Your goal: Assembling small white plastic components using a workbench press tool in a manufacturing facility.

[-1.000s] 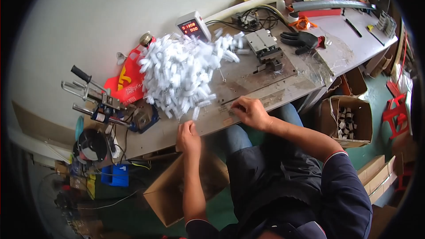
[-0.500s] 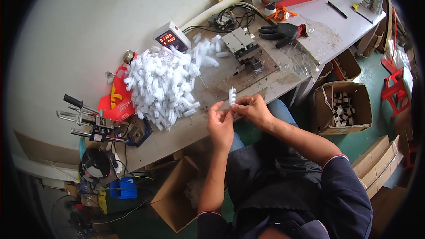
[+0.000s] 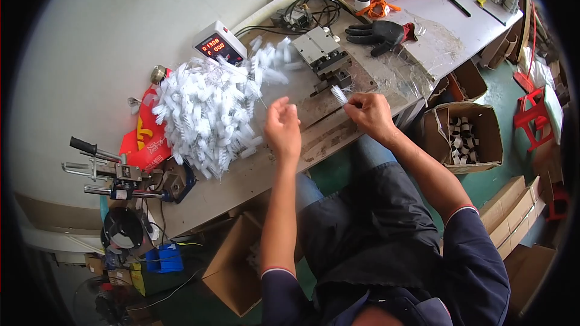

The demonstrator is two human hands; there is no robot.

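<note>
My right hand (image 3: pixel 370 113) pinches a small white bristle brush (image 3: pixel 339 95) by its lower end. The brush leans up and to the left, its tip close to the front block of a small metal fixture (image 3: pixel 326 57) on the workbench. My left hand (image 3: pixel 282 125) hovers over the bench's front part, its fingers apart and nothing seen in them. Left of it lies a large heap of similar white brushes (image 3: pixel 208 115). Whether the brush touches the fixture I cannot tell.
Behind the heap stands a white counter box (image 3: pixel 220 42) with red digits. A black glove (image 3: pixel 382 35) lies right of the fixture. A lever press (image 3: pixel 130 175) is at the bench's left end. Cardboard boxes (image 3: pixel 492 139) stand on the floor at right and below the bench.
My right hand has carried the brush up and right toward the fixture, tilting it. My left hand has let go of it and moved up and left, its fingers opening.
</note>
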